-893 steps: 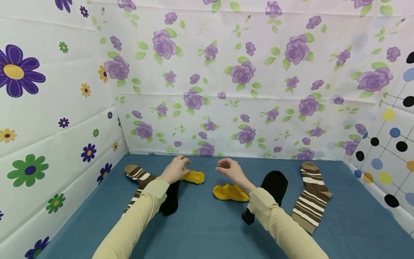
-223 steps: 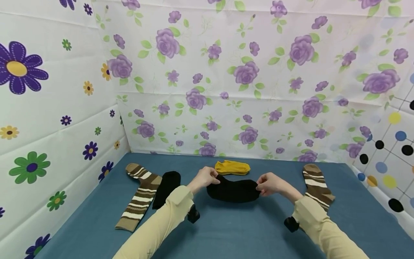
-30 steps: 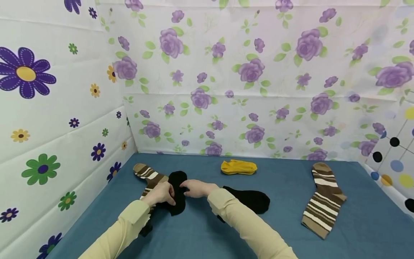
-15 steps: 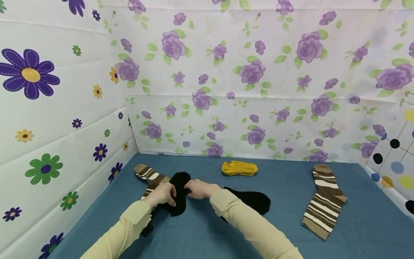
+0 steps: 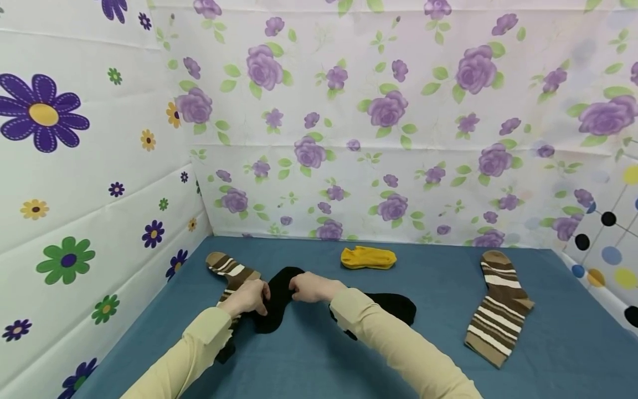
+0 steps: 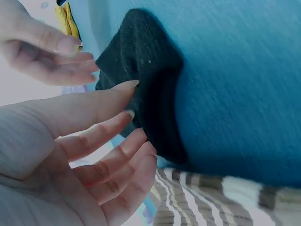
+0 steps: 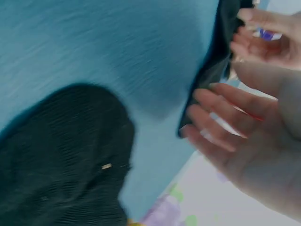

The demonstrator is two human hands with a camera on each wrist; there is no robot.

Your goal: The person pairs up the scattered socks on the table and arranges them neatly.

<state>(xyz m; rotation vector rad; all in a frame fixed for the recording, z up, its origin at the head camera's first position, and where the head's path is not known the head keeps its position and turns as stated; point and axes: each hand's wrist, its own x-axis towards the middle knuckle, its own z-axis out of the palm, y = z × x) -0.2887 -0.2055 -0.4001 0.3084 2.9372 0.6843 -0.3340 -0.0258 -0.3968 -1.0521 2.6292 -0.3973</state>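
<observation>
A black sock [image 5: 278, 302] lies at the left of the blue cloth, between my two hands. My left hand [image 5: 249, 297] pinches its near left edge; in the left wrist view, the thumb and fingers meet at the opening of that black sock [image 6: 141, 52]. At its upper right side, my right hand [image 5: 311, 287] grips the fabric with bent fingers; the right wrist view shows these fingers [image 7: 207, 113] against the sock's edge. A second black sock [image 5: 396, 306] lies flat, partly hidden by my right forearm. A brown striped sock [image 5: 231, 269] lies partly under my left hand.
Yellow socks [image 5: 369, 258] lie together near the back edge. Another brown striped sock [image 5: 498, 310] lies at the right. Flower-printed sheets [image 5: 349, 183] wall off the back and left of the blue-covered table [image 5: 438, 360].
The far end of the left black sock has shifted to the right, and my right hand has moved slightly right with it. My left hand stays nearly in place.
</observation>
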